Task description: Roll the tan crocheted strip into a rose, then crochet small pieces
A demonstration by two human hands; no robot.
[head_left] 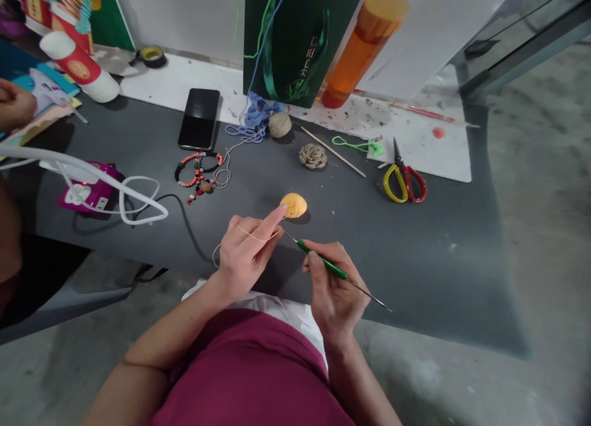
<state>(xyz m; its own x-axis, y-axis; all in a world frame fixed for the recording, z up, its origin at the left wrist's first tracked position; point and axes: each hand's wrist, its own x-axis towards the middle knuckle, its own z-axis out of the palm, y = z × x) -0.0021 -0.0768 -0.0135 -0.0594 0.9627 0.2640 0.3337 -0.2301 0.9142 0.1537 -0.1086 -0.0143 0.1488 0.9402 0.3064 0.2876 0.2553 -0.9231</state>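
Two bare hands work close together above the near edge of a dark grey table (415, 253), forearms coming up from a maroon shirt. The right hand (335, 287) is turned thumb-up, with thumb and fingers pinched around the green grip of a crochet hook (323, 263). The hook's metal tip points up-left towards the left hand, and its bare tail sticks out to the right past the knuckles. The left hand (247, 253) shows its back, wrist slightly bent, fingers loosely together and the index finger stretched forward. A strand of yellow yarn (253, 236) runs across its fingers and loops down by the wrist; the thumb is hidden, so I cannot tell whether it pinches anything. The index fingertip reaches a small yellow crocheted piece (293, 205) lying on the table just beyond both hands. Farther back lie a twine rosette (313, 156), a twine ball (279, 124), tangled blue yarn (256, 115) and a thin wooden stick (332, 151). Red-and-yellow scissors (405, 181) lie to the right, bead bracelets (198, 170) and a black phone (199, 118) to the left. A green gift bag (295, 38) and an orange bottle (364, 44) stand at the back. Another person's hand (13, 103) shows at the far left edge.
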